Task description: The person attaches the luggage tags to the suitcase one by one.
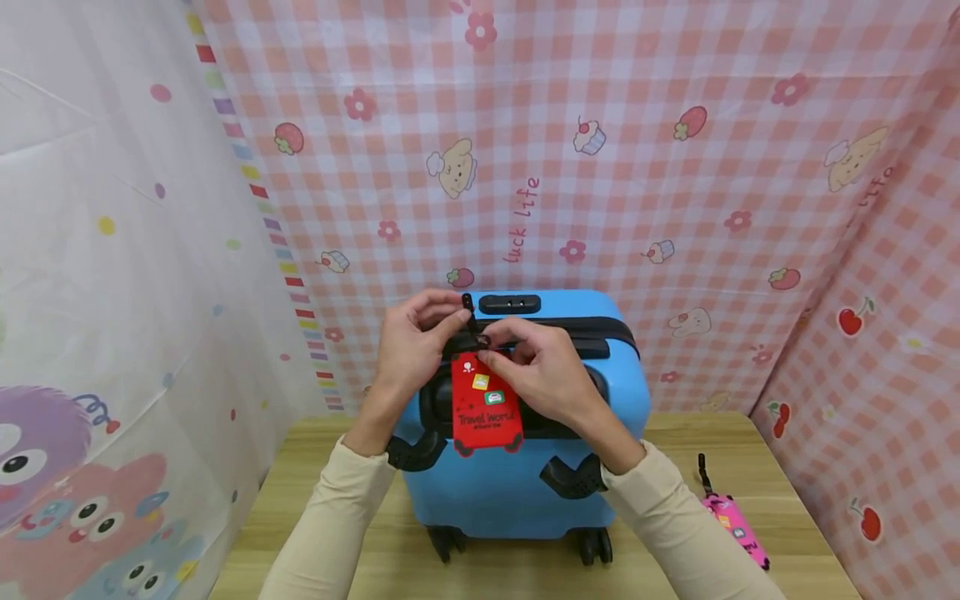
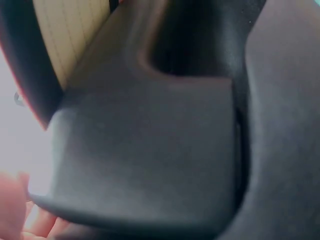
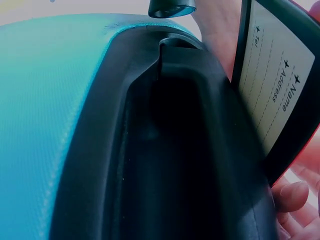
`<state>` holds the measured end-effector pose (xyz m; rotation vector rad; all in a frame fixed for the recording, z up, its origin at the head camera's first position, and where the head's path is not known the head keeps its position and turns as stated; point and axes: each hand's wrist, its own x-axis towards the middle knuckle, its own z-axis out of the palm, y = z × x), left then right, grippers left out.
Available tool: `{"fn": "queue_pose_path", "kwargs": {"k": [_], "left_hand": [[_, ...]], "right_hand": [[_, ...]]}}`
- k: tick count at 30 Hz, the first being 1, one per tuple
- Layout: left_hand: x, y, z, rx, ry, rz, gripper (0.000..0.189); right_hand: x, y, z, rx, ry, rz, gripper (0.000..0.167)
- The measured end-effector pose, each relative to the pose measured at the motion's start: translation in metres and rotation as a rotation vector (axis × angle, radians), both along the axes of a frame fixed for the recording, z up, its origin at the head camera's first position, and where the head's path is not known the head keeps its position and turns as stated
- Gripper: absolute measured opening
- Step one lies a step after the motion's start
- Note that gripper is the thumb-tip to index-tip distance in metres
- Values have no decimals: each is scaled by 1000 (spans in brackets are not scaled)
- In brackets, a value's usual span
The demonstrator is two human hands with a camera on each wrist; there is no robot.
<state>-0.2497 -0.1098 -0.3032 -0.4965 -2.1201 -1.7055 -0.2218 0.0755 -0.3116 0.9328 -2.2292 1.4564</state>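
Red and printed "Travel World", a luggage tag hangs against the front of a blue suitcase, just below the fingers of both hands. The left hand pinches the upright black strap between thumb and fingers, above the tag's top edge. The right hand pinches the tag at its top, where the strap meets it, with the thumb on the red face. Fingers hide whether the strap passes fully round the suitcase's black carry handle. In the right wrist view, a card on the tag's back shows Name, Address and Tel lines.

Upright on its wheels, the suitcase stands toward the far edge of the wood-grain table, midway between its sides. A pink luggage tag lies near the table's right edge, well apart from the right hand.
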Motion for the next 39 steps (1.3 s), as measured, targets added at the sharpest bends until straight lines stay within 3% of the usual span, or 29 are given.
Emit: {"fn": "queue_pose_path", "kwargs": {"k": [24,39], "left_hand": [[1,2,-1,66,39,13,15],[-6,5,7,-172,-38,151,13]], "right_hand": [[-1,4,-2,44,57,-30,11],[-1,3,-4,131,120,-43,12]]}}
